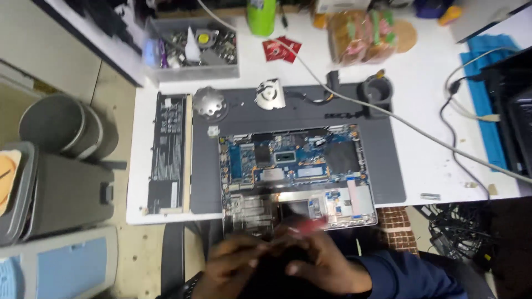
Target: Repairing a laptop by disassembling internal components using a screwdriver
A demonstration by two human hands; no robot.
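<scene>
An opened laptop [293, 171] lies bottom-up on a dark grey mat [388, 166], its blue circuit board bare. Both my hands are low at the near edge, in front of the laptop, and blurred by motion. My right hand [327, 266], in a dark blue sleeve, is closed around a red-handled tool [307, 226] whose tip is near the laptop's front edge. My left hand [230, 264] curls its fingers toward the right hand; whether it grips anything is unclear. A dark shape sits between the two hands.
A long black battery [166, 152] lies left of the mat. A fan [270, 94], a metal disc [210, 103] and a black round holder [376, 91] sit at the mat's back. Behind are a parts tray [191, 52] and a green bottle [261, 16]. A grey cable [421, 133] crosses the table. Bins [61, 166] stand left.
</scene>
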